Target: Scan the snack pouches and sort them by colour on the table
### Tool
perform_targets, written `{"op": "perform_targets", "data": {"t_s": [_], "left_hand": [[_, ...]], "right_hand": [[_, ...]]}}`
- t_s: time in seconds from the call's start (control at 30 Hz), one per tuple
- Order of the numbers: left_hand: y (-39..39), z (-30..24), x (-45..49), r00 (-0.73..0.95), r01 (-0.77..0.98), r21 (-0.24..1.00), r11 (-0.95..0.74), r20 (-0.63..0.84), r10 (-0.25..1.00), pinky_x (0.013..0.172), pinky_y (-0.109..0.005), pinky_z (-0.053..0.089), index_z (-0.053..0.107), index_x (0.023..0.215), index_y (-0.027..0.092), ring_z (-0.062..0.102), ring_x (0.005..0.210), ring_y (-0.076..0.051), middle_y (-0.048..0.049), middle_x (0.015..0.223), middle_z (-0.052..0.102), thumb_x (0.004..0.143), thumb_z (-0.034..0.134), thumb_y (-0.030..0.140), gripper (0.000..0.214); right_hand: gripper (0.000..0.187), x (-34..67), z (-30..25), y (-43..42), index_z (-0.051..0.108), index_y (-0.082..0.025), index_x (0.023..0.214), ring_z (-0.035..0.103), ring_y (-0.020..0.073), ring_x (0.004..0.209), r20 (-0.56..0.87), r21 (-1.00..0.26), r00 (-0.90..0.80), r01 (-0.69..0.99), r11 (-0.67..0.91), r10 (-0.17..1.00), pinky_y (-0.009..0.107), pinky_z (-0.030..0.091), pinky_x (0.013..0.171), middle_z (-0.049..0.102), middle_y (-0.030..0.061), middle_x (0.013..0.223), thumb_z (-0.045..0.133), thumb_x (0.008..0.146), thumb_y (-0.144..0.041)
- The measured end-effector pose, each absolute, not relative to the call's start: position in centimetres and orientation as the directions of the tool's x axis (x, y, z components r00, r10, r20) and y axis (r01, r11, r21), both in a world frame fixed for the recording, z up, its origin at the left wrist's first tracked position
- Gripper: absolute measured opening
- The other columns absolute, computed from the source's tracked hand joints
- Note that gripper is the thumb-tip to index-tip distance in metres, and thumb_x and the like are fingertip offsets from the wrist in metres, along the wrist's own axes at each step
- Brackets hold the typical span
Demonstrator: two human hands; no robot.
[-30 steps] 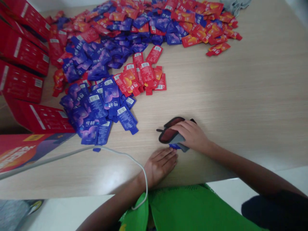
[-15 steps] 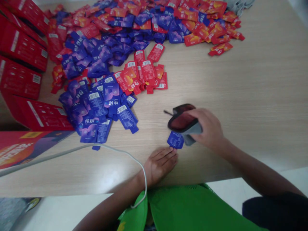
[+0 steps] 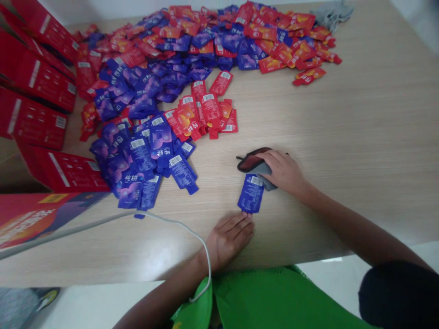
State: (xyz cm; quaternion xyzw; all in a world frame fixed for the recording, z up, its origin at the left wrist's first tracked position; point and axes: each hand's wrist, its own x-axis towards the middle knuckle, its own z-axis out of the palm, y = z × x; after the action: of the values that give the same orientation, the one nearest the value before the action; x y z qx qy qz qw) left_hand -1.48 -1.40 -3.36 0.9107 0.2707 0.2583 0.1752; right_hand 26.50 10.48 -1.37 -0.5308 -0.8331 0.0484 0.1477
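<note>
A single blue pouch (image 3: 251, 194) with a white barcode lies flat on the wooden table, its narrow neck toward me. Fingers stretched out close together, my left hand (image 3: 230, 235) rests flat with its fingertips on that neck; the thumb is hidden. Beyond the pouch's far right corner, my right hand (image 3: 284, 171) is closed on a grey cloth piece (image 3: 259, 168) with a dark rim and a reddish-brown side. Its lower edge is right beside the pouch; whether it touches I cannot tell.
Blue pouches (image 3: 139, 153) lie piled at left, beside red pouches (image 3: 211, 109). A mixed heap (image 3: 192, 39) spans the back. Red boxes (image 3: 70, 169) line the left edge. A white cable (image 3: 171, 220) crosses before my left wrist. Grey crumpled cloth (image 3: 332, 16) lies at the back.
My right hand has moved away from me and slightly left with the grey cloth piece, uncovering the pouch's barcode end. My left hand stays at the pouch's neck. The view has shifted slightly.
</note>
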Motion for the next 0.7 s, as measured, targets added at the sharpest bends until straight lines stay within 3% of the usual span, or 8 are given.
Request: {"op": "perform_targets", "data": {"t_s": [0.07, 0.2, 0.3, 0.4, 0.57, 0.7], "left_hand": [[-1.2, -3.0, -1.3, 0.712, 0.415, 0.45, -0.79, 0.38, 0.591, 0.108, -0.038, 0.058, 0.068, 0.127, 0.015, 0.068, 0.127, -0.022, -0.0067, 0.131, 0.074, 0.106, 0.062, 0.023, 0.024], [-0.6, -2.1, -0.4, 0.659, 0.466, 0.455, -0.759, 0.393, 0.641, 0.098, -0.034, 0.059, 0.068, 0.127, 0.017, 0.071, 0.114, -0.02, -0.0045, 0.117, 0.079, 0.105, 0.064, 0.026, 0.024], [0.1, -1.7, 0.9, 0.605, 0.566, 0.449, -0.691, 0.343, 0.719, 0.102, -0.037, 0.056, 0.063, 0.136, 0.019, 0.068, 0.119, -0.023, -0.0073, 0.127, 0.075, 0.105, 0.064, 0.035, 0.036], [0.8, -1.7, 2.5, 0.55, 0.706, 0.414, -0.575, 0.192, 0.813, 0.103, -0.045, 0.055, 0.052, 0.15, 0.016, 0.062, 0.123, -0.03, -0.0144, 0.139, 0.066, 0.099, 0.068, 0.054, 0.065], [1.7, -1.8, 4.5, 0.463, 0.816, 0.365, -0.449, 0.052, 0.885, 0.099, -0.051, 0.055, 0.039, 0.158, 0.011, 0.061, 0.116, -0.034, -0.0187, 0.136, 0.062, 0.089, 0.066, 0.074, 0.097], [2.3, -0.7, 5.3, 0.422, 0.84, 0.379, -0.389, -0.004, 0.907, 0.097, -0.049, 0.057, 0.04, 0.156, 0.009, 0.061, 0.112, -0.033, -0.0178, 0.133, 0.062, 0.088, 0.075, 0.063, 0.093]], "right_hand": [[0.045, 28.0, -0.9, 11.4, 0.061, -0.02, 0.134, 0.064, 0.0338, 0.117, 0.257, -0.267, -0.286, 0.897, 0.352, 0.923, 0.048, 0.051, 0.1, 0.069, 0.0139, 0.128, 0.067, 0.09, -0.029], [0.046, 29.9, -0.4, 10.5, 0.061, -0.023, 0.135, 0.066, 0.0332, 0.117, 0.374, -0.451, 0.033, 0.88, 0.151, 0.927, 0.05, 0.051, 0.102, 0.071, 0.0128, 0.126, 0.065, 0.091, -0.038], [0.047, 30.6, -1.0, 8.7, 0.063, -0.022, 0.133, 0.068, 0.0309, 0.114, 0.346, -0.571, 0.201, 0.82, 0.036, 0.917, 0.047, 0.052, 0.101, 0.072, 0.0122, 0.125, 0.066, 0.091, -0.043], [0.048, 30.8, -2.0, 7.4, 0.065, -0.021, 0.13, 0.069, 0.0296, 0.113, 0.281, -0.63, 0.279, 0.776, -0.043, 0.918, 0.044, 0.052, 0.1, 0.074, 0.0118, 0.123, 0.068, 0.089, -0.046], [0.051, 30.9, -2.6, 7.0, 0.066, -0.024, 0.131, 0.069, 0.0304, 0.115, 0.23, -0.709, 0.357, 0.699, -0.096, 0.905, 0.047, 0.052, 0.101, 0.075, 0.0105, 0.123, 0.069, 0.088, -0.05], [0.054, 30.7, -2.2, 7.4, 0.067, -0.025, 0.133, 0.069, 0.0318, 0.117, 0.174, -0.765, 0.398, 0.63, -0.13, 0.901, 0.05, 0.051, 0.104, 0.075, 0.01, 0.125, 0.07, 0.087, -0.055]]}}
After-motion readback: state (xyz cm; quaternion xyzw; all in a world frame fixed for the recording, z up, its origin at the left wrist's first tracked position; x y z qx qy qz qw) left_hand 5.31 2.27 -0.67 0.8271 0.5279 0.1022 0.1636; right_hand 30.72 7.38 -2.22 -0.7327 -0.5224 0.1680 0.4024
